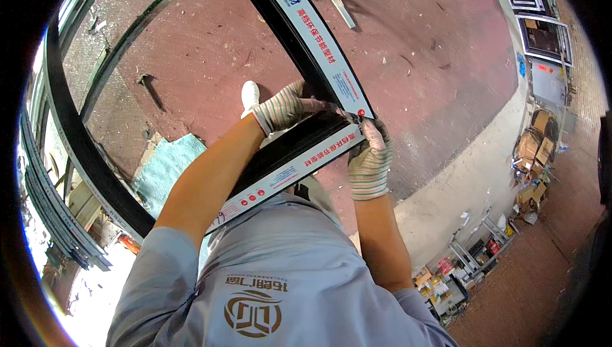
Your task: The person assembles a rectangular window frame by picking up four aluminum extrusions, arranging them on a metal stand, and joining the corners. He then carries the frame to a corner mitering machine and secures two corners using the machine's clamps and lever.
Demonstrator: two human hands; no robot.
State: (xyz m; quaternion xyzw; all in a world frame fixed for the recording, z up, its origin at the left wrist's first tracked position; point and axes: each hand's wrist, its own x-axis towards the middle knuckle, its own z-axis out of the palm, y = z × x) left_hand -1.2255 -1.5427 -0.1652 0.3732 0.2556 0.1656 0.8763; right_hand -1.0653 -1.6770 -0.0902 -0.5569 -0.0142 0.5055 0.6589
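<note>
A black aluminium window or door frame [280,146], with white printed protective film [319,47] along its faces, lies in front of my body. Two of its lengths meet at a mitred corner. My left hand [284,110], in a striped knit glove, is closed at the inner side of that corner, its fingertips partly hidden by the profile. My right hand [371,159], gloved alike, grips the corner from outside, thumb on top and the other fingers mostly out of sight. Whether a small part sits between the hands I cannot make out.
A hammer [151,92] lies on the reddish floor, left of my white shoe [250,95]. A turquoise sheet [167,170] is under my left arm. Long profiles [57,200] are stacked at far left. Cardboard boxes [535,143] and small framed panels [545,38] line the right side.
</note>
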